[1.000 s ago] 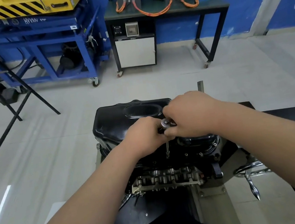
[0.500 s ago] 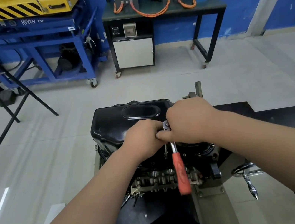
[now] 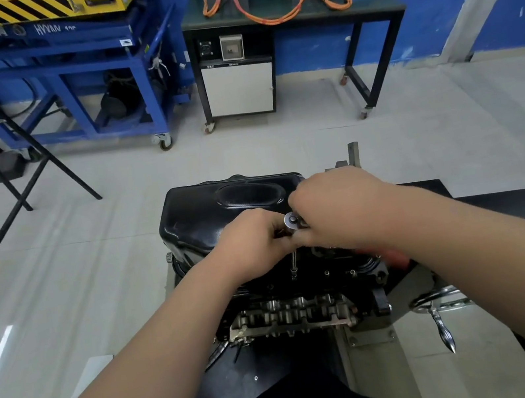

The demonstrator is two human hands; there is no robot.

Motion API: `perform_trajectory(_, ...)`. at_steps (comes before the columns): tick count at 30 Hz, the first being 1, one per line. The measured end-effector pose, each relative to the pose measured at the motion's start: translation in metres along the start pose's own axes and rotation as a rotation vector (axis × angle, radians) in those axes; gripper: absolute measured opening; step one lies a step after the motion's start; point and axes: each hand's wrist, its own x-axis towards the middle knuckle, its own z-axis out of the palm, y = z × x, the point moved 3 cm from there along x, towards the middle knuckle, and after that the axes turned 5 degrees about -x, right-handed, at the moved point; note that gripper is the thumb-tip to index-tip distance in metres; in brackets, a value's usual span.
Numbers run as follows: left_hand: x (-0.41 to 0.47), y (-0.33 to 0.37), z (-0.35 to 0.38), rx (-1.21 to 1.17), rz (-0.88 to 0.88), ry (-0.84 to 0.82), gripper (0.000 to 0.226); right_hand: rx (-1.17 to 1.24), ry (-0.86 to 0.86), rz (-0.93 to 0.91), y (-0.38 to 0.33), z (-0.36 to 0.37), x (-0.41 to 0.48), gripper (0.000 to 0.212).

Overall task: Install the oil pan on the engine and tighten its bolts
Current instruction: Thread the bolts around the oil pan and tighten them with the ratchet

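Observation:
A glossy black oil pan (image 3: pixel 221 209) sits on top of the upturned engine (image 3: pixel 291 315) on a stand. A ratchet wrench (image 3: pixel 291 220) stands over the pan's near flange, its extension shaft (image 3: pixel 294 264) reaching down to a bolt. My left hand (image 3: pixel 251 242) grips the ratchet just below its round silver head. My right hand (image 3: pixel 336 210) holds the ratchet's handle, most of which is hidden under my forearm; a bit of red grip (image 3: pixel 398 259) shows to the right. More bolts (image 3: pixel 327 272) sit along the flange.
The engine stand's chrome crank handle (image 3: pixel 444 328) juts out at the lower right. A blue wheeled cart (image 3: pixel 69 92) and a black bench (image 3: pixel 293 16) with orange cables stand at the far wall. Black folding table legs (image 3: pixel 8 185) cross the left floor.
The ratchet's red handle has swung from pointing toward me to the right, under my right forearm. Both hands stay on the tool.

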Motion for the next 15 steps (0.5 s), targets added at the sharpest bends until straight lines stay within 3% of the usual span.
perform_trajectory(2, -0.001, 0.0, -0.001, -0.02, 0.001, -0.053, 0.031, -0.003, -0.016, -0.101, 0.004, -0.001, 0.002, 0.023)
perform_trajectory(4, -0.001, 0.0, -0.001, -0.008, -0.019, -0.047, 0.029, -0.03, -0.017, -0.116, 0.004, -0.001, 0.002, 0.026)
perform_trajectory(9, -0.002, 0.001, 0.002, 0.137, -0.013, 0.059, 0.028, 0.029, -0.015, 0.129, -0.006, 0.004, -0.003, 0.046)
perform_trajectory(13, 0.001, 0.0, 0.001, 0.062, 0.02, -0.002, 0.037, 0.001, -0.026, -0.04, -0.001, 0.0, 0.004, 0.02)
perform_trajectory(15, 0.003, 0.0, 0.0, 0.048, 0.025, -0.033, 0.037, -0.034, -0.023, -0.082, 0.002, -0.003, 0.006, 0.019)
